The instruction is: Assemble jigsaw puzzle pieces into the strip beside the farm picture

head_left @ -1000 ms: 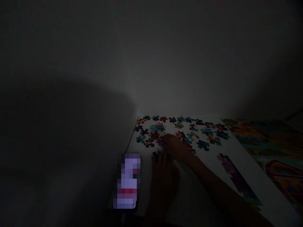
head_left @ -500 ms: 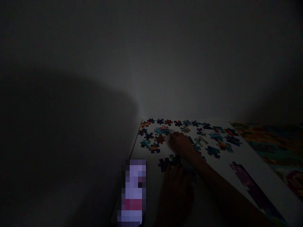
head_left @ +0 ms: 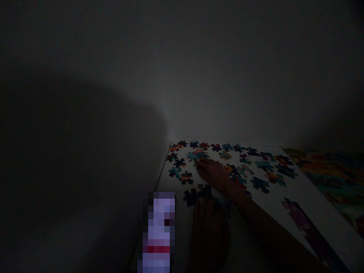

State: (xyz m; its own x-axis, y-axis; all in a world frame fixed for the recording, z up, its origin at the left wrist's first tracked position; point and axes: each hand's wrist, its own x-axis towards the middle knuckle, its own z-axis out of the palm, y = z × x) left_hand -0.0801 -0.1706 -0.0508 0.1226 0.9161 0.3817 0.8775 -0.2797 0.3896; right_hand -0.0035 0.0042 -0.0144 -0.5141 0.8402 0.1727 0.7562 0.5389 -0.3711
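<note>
In the dim head view, my left hand (head_left: 211,227) lies low on the white board with its fingers stretched out. Its fingertips are at dark puzzle pieces (head_left: 190,197), and another dark piece (head_left: 220,203) shows beside them. My right hand (head_left: 212,173) reaches across from the right with its fingers bent and pressed together on a puzzle piece, which they hide. Just beyond those fingers is a teal and pink cluster of pieces (head_left: 196,154). A piece with orange and dark colours (head_left: 187,177) lies between the two hands' left sides.
Many loose puzzle pieces (head_left: 260,184) are spread over the far part of the white board (head_left: 273,204). A joined purple strip (head_left: 305,223) lies at right, near a colourful printed surface (head_left: 327,178). A blurred-out phone-like object (head_left: 159,227) is at the left edge. Walls (head_left: 222,76) rise behind.
My right hand has moved left, over the spot where a reddish-brown piece lay in sight. The dark pieces at my left hand have shifted slightly left. The view has turned a little.
</note>
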